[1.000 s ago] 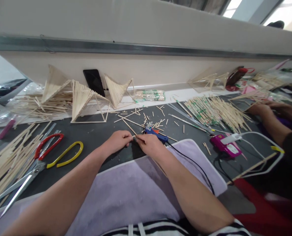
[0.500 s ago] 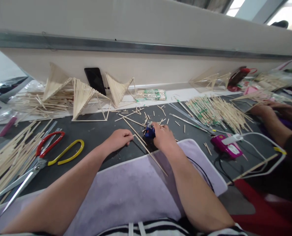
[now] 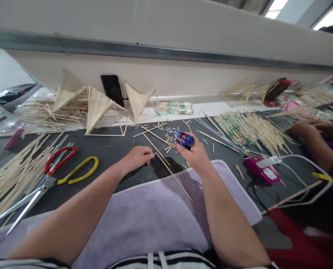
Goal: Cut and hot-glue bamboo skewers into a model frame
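My left hand (image 3: 139, 157) is closed in a pinch on the end of a thin wooden stick, above the dark tabletop. A long wooden stick (image 3: 177, 181) slants from near those fingertips toward me, its lower end over the lilac towel (image 3: 155, 213). My right hand (image 3: 193, 151) is wrapped round a blue glue gun (image 3: 180, 136), raised off the table. Its nozzle points left, over loose wooden sticks (image 3: 157, 144) and short cut pieces.
Large scissors (image 3: 47, 181) with red and yellow handles lie at left beside long sticks (image 3: 20, 168). Stick frames (image 3: 99, 110) and a phone (image 3: 112, 89) stand along the back. A pink power adapter (image 3: 261, 170) with cables is at right, near another person's hands (image 3: 309, 129).
My right hand has lifted the glue gun from the table and tilted it to point left. My left hand keeps its pinch. The view has shifted slightly.
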The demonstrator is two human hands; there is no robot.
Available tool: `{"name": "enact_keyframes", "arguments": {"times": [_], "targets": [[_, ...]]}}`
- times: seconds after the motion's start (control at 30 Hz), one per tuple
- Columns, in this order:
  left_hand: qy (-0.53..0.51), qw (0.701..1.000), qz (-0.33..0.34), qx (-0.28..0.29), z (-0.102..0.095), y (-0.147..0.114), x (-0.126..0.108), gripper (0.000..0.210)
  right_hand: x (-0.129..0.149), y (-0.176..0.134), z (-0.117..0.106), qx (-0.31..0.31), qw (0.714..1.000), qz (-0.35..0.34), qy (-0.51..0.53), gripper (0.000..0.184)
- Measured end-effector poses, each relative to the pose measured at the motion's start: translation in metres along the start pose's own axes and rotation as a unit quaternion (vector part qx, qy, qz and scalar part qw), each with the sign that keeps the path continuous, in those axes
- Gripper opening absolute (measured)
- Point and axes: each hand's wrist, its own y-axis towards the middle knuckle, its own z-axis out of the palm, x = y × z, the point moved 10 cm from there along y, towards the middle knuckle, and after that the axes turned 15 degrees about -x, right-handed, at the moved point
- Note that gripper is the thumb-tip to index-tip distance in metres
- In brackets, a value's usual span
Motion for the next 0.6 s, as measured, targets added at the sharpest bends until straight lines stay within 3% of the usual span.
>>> {"name": "enact_keyframes", "arguments": {"times": [0.1,0.23,0.5,0.6], "targets": [[-0.002,1.0,-0.005,0.001,0.0,0.0,0.001,0.024,0.0,-0.005,0.005,0.04,0.995,0.048,0.082,0.05],[-0.006,1.0,-0.007,-0.005,-0.001,0.0,0.0,0.023,-0.004,-0.006,0.005,0.049,0.994,0.06,0.071,0.063],[0.004,1.0,-0.001,-0.004,0.0,0.002,0.003,0.022,-0.005,-0.008,0.013,0.074,0.985,0.102,0.121,0.037],[0.003,1.0,0.0,-0.009,-0.001,0.002,0.002,0.023,-0.011,0.002,0.002,0.04,0.997,0.063,0.037,0.038]]}}
